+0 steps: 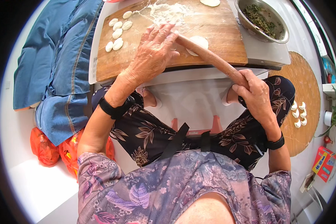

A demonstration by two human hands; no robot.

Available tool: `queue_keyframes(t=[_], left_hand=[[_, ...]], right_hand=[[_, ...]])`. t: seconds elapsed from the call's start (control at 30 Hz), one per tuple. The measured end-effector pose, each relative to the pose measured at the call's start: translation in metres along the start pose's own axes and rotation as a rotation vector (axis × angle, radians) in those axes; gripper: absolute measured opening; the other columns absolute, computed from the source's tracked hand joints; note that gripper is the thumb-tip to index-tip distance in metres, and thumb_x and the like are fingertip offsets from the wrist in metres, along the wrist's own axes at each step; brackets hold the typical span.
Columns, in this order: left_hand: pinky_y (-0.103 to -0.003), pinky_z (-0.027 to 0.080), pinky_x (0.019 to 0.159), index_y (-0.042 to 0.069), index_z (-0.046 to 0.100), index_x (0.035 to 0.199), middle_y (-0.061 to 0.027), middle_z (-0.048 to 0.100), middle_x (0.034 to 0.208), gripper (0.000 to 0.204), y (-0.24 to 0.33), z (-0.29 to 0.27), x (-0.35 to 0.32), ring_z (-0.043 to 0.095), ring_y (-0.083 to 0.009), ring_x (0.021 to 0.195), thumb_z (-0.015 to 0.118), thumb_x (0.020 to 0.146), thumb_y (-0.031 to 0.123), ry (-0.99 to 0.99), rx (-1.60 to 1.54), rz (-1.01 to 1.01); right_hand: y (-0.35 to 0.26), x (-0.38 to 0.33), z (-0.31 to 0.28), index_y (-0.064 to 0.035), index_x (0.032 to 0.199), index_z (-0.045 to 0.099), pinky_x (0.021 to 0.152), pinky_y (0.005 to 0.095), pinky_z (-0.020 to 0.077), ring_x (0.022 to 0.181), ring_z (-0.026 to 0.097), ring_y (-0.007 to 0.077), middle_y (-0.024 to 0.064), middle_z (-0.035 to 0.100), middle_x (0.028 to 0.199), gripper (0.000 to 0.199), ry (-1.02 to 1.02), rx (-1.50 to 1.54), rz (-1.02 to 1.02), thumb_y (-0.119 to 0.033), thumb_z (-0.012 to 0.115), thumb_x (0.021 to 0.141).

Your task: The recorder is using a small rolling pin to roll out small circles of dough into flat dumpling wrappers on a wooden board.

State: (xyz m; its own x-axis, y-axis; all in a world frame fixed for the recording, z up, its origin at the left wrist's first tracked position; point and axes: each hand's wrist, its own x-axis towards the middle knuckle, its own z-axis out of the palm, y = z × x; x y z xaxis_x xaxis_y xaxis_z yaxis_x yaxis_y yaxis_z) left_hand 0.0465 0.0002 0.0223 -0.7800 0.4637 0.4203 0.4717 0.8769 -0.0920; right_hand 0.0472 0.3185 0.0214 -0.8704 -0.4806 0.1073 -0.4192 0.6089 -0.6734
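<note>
A long wooden rolling pin (218,61) slants across the near edge of a wooden board (224,28). My right hand (254,93) is wrapped round its near end, off the board. At the pin's far end my left hand (153,50) lies palm down over the board, fingers stretched out; whether anything is under it is hidden. The pin passes over a flat round dough wrapper (201,40), covering part of it. Left of my left hand sit several small flattened dough pieces (117,33). Loose flour (168,14) is scattered beyond my fingers.
Another dough wrapper (210,2) lies at the board's far edge. A metal bowl (284,36) of chopped green filling (260,20) stands right. Several shaped dumplings (303,112) rest on a round woven mat (306,80). Blue denim cloth (69,48) and red plastic bags (44,147) are left.
</note>
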Motion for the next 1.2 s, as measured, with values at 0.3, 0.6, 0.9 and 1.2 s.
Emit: queue_keyframes(t=[0.3,0.6,0.9,1.2], left_hand=[[-0.042,0.046,0.093,0.001,0.064,0.11,-0.0173,0.06,0.111,0.03,0.003,0.018,0.02,0.054,-0.0372,0.109,0.064,0.082,0.012,0.036,-0.206,0.062],[-0.041,0.047,0.084,0.004,0.061,0.089,-0.0122,0.058,0.089,0.013,0.028,0.03,0.028,0.056,-0.0331,0.096,0.065,0.084,0.015,0.001,-0.187,-0.078],[-0.044,0.042,0.091,-0.003,0.059,0.109,-0.0185,0.06,0.112,0.036,0.033,0.011,0.026,0.054,-0.0371,0.105,0.073,0.08,0.014,0.24,-0.111,-0.181],[-0.044,0.022,0.115,0.001,0.043,0.14,-0.02,0.042,0.145,0.057,0.008,0.031,0.028,0.038,-0.0359,0.135,0.048,0.097,0.039,-0.019,-0.077,0.003]], right_hand=[[0.014,-0.005,-0.009,0.0023,0.105,0.06,0.065,0.027,0.0443,0.067,0.051,0.0123,0.0061,0.058,0.071,0.03,0.064,0.306,0.132,-0.018,0.066,0.084],[0.011,-0.01,-0.011,0.0018,0.108,0.061,0.063,0.0222,0.0409,0.07,0.048,0.0073,-0.0008,0.053,0.082,0.03,0.039,0.321,0.214,-0.018,0.066,0.085],[-0.001,-0.011,-0.008,0.0017,0.103,0.059,0.059,0.0269,0.0477,0.06,0.062,0.0151,0.0084,0.061,0.064,0.022,0.016,0.175,0.068,-0.008,0.063,0.084],[0.001,-0.007,-0.009,0.0005,0.103,0.06,0.063,0.0327,0.0488,0.064,0.064,0.0222,0.0127,0.062,0.073,0.023,-0.023,0.198,0.135,-0.014,0.064,0.085]])
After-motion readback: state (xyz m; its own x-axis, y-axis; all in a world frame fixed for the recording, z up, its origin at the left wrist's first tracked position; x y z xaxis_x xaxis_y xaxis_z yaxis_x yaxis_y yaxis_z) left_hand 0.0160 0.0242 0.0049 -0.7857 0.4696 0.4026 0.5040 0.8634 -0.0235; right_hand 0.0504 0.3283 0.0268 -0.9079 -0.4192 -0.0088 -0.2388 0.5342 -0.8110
